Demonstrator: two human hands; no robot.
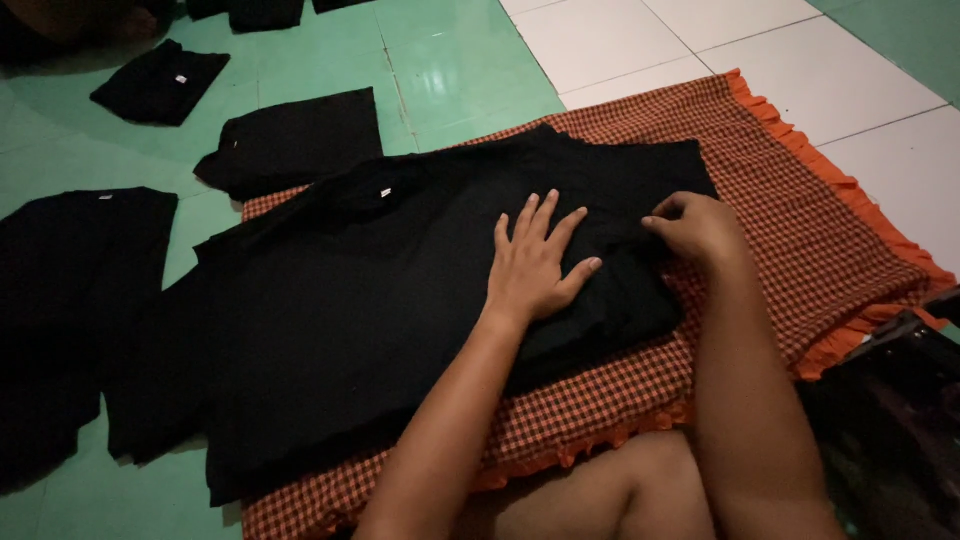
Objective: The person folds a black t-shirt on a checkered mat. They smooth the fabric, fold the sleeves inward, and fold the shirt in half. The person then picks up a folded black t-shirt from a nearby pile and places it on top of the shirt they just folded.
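Note:
A black T-shirt [350, 300] lies spread over an orange checked cloth [800, 230] on the floor. My left hand [535, 262] rests flat on the shirt with its fingers spread, pressing the fabric down. My right hand [695, 228] sits just to the right of it, with fingertips pinching a fold of the same black shirt near its right edge. A small white label [384, 193] shows at the shirt's collar.
Folded black shirts [295, 140] [160, 82] lie on the green tiled floor at the upper left. Another black garment [70, 300] is spread out at the far left. White tiles [700, 40] run along the top right. A dark shiny bag [890, 420] sits at the lower right, and my knee [610, 495] is at the bottom.

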